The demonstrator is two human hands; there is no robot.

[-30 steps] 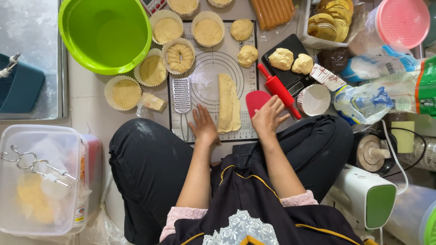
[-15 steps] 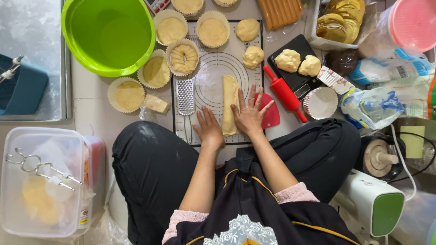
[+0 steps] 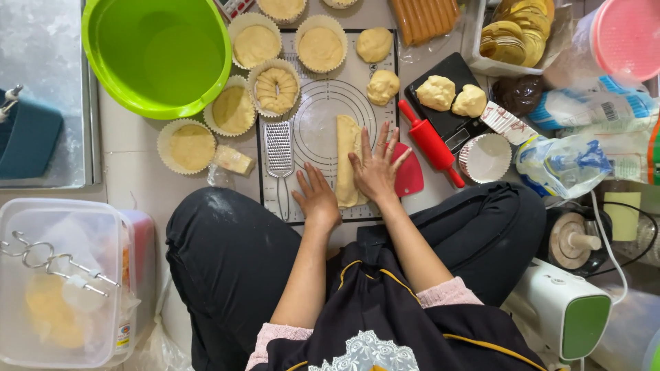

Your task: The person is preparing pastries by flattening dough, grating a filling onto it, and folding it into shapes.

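Mat (image 3: 313, 130): flat hands (image 3: 375, 168) on dough (image 3: 346, 137)

The right hand (image 3: 377, 167) covers the lower part of the rolled dough (image 3: 346, 148) on the baking mat (image 3: 323, 124), while the pink lid (image 3: 629, 34) and green bowl (image 3: 155, 55) are cut off at the top edge.

A green bowl (image 3: 157, 55) sits upper left, a grater (image 3: 278, 148) mid-frame, a red rolling pin (image 3: 431, 142) right of centre, a pink lid (image 3: 627, 36) upper right.
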